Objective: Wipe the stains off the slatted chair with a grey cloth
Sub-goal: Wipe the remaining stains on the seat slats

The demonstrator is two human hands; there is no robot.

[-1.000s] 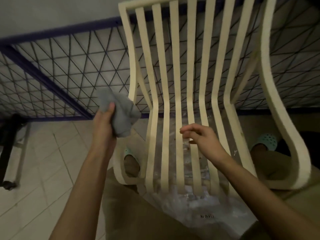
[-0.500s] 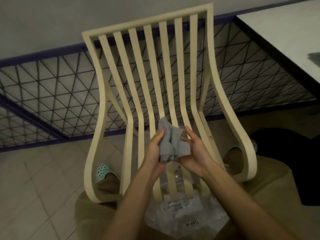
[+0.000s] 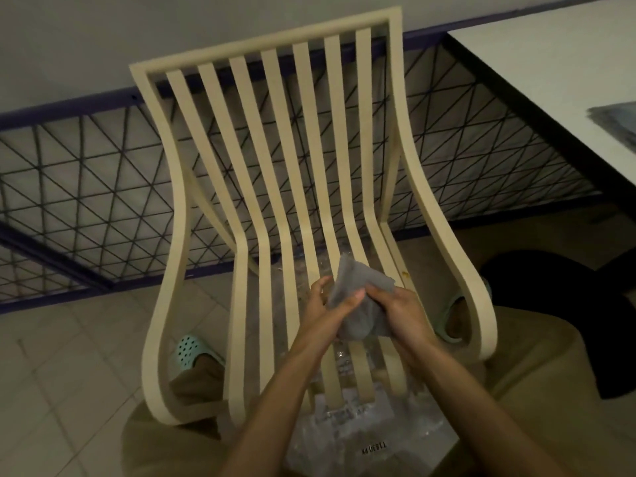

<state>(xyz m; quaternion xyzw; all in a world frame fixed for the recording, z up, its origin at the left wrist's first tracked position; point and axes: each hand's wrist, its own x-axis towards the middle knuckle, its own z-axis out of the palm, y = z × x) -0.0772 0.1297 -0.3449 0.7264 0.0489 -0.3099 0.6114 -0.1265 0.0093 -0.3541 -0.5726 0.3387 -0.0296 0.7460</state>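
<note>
Floor tiles [image 3: 69,356] and a wire grid fence [image 3: 86,173] lie far to the left of the hands. Nearer, below and left of the left hand, a mint clog [image 3: 187,351] shows through the frame of the cream slatted chair [image 3: 180,208], which stands directly in front of the person.

The left hand [image 3: 321,306] and the right hand [image 3: 401,313] are close together over the seat slats, and both grip the grey cloth [image 3: 358,287] between them. The left thumb lies across the cloth and the right fingers curl around its lower part. One corner of the cloth stands up above the hands. The cloth does not seem to touch the slats yet. I think the person is folding or bunching it into a pad before wiping.

Under the hands, through the slats, there is a clear plastic bag [image 3: 361,438] with printed text.

Just above the right hand, on the outer seat slat, sits a small yellow-brown stain [image 3: 405,274]. This looks like the nearest target.

To do this step well, the cloth should be gathered into a firm pad with one flat face, so that it does not slip down between the slats. Then one hand can press it on the stain and rub along the slat, while the other hand steadies the chair.

Far right of the hands, a white table [image 3: 550,80] stands well apart from the chair.
</note>
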